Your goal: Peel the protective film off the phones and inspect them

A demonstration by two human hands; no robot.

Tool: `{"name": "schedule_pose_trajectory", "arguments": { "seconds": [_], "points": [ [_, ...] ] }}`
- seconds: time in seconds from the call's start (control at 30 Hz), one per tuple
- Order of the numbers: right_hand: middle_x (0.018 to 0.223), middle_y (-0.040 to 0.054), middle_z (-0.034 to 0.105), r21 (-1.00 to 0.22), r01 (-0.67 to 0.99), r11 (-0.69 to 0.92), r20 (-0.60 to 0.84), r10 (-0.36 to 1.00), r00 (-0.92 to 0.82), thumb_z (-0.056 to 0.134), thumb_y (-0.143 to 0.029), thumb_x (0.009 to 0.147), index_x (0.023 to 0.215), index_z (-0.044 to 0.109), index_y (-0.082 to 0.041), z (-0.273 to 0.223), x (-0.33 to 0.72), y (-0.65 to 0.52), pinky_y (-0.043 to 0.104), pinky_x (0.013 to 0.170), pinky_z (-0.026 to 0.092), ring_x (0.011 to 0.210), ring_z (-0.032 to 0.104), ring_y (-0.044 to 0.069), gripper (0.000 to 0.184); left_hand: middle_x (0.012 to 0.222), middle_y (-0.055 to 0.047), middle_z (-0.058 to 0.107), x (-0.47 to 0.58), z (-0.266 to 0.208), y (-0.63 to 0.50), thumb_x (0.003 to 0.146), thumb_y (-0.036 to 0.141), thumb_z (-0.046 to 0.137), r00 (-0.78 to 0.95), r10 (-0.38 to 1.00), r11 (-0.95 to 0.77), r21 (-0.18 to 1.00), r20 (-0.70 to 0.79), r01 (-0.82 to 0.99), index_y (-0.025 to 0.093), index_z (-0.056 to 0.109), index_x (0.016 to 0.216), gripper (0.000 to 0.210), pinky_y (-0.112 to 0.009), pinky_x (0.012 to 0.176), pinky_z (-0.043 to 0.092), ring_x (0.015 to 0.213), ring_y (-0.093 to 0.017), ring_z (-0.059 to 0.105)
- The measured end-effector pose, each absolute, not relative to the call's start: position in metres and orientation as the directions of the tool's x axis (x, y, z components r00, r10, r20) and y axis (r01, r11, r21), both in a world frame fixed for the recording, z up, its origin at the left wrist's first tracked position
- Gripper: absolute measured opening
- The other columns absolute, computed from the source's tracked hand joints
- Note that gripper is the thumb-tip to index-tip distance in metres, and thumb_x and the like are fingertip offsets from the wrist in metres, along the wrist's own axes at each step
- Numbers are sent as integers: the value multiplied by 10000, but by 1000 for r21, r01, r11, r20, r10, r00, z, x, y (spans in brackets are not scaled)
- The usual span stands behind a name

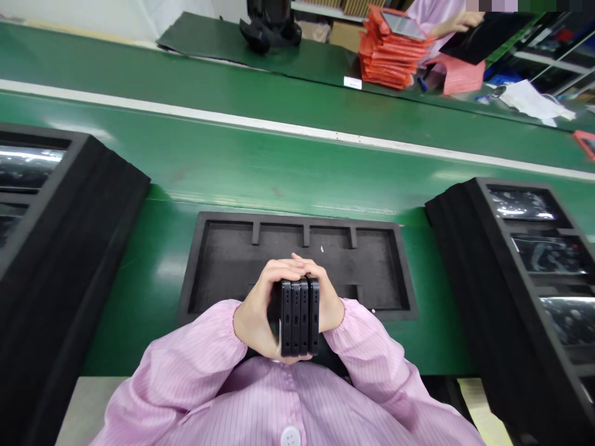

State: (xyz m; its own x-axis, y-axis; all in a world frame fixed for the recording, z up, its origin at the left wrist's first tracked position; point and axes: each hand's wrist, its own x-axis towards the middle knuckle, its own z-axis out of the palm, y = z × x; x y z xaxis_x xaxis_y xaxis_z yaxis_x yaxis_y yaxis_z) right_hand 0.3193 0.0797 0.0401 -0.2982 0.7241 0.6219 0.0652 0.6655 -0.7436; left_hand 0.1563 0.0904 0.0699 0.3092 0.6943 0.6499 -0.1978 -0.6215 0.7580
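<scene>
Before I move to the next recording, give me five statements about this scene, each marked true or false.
1. The left hand and right hand hold four black devices. True.
2. The devices lie spread across the green table. False: they are held side by side between the hands.
3. A black tray lies beyond the hands. True.
4. The wearer's sleeves are yellow. False: they are pink.
5. Orange packets are stacked farther back. True.
</scene>
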Motion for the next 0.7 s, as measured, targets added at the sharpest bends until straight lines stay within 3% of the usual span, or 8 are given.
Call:
{"name": "schedule_pose_trajectory", "arguments": {
  "seconds": [0.13,0.27,0.5,0.7],
  "points": [
    [1227,103,574,-729,80,680,634,715,-295,776,-575,684,1417,372,-238,41,318,80,489,1175,366,1212,586,265,902,1116,-110,587,156,70,91,566,548,827,310,681,-634,746,663,-203,224,474,1279,860,-513,953,567,1056,-325,634],
    [1210,99,585,-717,120,687,633,713,-303,826,-572,619,1401,362,-247,42,318,79,511,1158,388,1174,609,274,966,1116,-116,593,157,68,90,519,540,852,298,671,-640,733,679,-230,229,476,1290,912,-530,935,571,1043,-337,636],
    [1203,90,582,-708,146,691,637,714,-290,835,-536,636,1391,353,-275,41,319,69,547,1146,377,1141,616,282,932,1100,-101,600,159,65,83,547,535,820,278,646,-668,703,711,-245,232,493,1289,866,-496,958,575,1055,-319,637],
    [1175,101,589,-690,197,696,632,713,-304,879,-532,515,1362,345,-273,39,319,70,550,1104,416,1114,634,300,1034,1095,-129,618,160,64,84,488,536,858,278,637,-673,694,719,-255,217,500,1288,933,-511,909,585,1017,-334,651]
  ]
}}
